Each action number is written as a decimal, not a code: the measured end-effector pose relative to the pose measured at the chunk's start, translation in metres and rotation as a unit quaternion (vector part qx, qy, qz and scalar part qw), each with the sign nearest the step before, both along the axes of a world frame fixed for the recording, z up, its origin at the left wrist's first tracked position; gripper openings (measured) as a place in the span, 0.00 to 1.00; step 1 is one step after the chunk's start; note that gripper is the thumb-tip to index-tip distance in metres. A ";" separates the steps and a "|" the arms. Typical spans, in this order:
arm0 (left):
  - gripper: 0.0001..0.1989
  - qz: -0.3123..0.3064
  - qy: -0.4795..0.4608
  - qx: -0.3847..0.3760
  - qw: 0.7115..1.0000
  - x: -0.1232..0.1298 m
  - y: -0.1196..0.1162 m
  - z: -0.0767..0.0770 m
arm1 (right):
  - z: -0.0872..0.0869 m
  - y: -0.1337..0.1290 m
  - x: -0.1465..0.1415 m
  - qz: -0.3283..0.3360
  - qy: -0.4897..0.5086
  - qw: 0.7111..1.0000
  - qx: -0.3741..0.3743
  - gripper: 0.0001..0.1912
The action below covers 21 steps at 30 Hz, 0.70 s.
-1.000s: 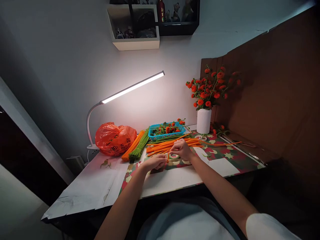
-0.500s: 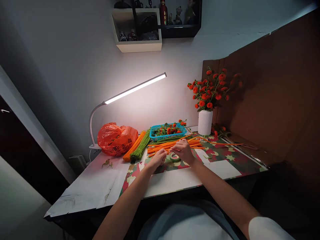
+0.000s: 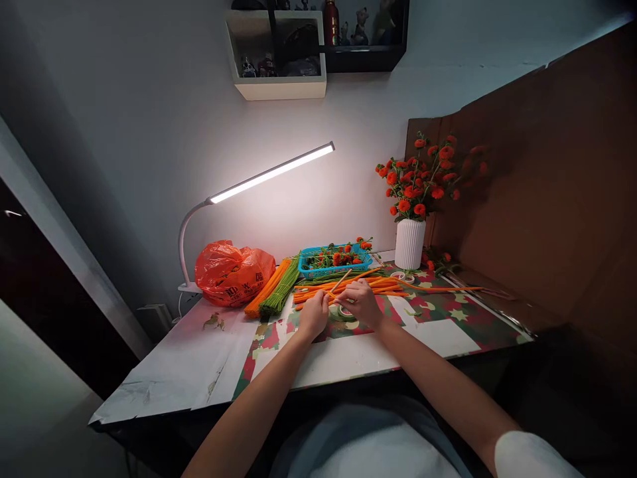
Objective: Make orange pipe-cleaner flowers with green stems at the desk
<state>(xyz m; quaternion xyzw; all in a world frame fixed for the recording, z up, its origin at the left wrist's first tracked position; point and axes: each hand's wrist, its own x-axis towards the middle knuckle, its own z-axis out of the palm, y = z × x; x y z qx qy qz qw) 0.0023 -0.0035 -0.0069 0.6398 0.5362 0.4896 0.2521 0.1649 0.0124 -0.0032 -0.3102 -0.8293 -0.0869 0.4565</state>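
Observation:
My left hand is closed over the table, its fingers pinched on a thin orange stem. Close on its right, my right hand is also closed, with its fingertips at the same orange stem. A thin light-brown stick slants up from between the two hands. Behind them lies a spread of orange stems. Partly hidden beneath my right hand is a roll of green tape. Farther back, a blue basket holds small red flowers and green stems.
An orange plastic bag and bundled orange and green stems are at the left. A lamp reaches over the table. A white vase of red flowers stands back right, beside a cardboard panel.
My left hand has turned more upright and come nearer to my right hand. The light-brown stick now shows between them. The view has shifted slightly.

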 end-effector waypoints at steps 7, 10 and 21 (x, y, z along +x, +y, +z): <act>0.10 -0.018 -0.084 0.008 0.996 -0.004 0.010 -0.001 | -0.004 0.007 -0.002 0.068 0.151 0.975 -0.145 0.18; 0.12 -0.057 -0.147 -0.027 0.987 -0.005 0.011 0.001 | -0.008 0.014 -0.003 0.098 0.219 0.935 -0.260 0.18; 0.22 -0.284 -0.166 -0.118 0.937 -0.014 -0.006 0.011 | -0.002 0.016 0.007 0.163 0.227 0.859 -0.430 0.17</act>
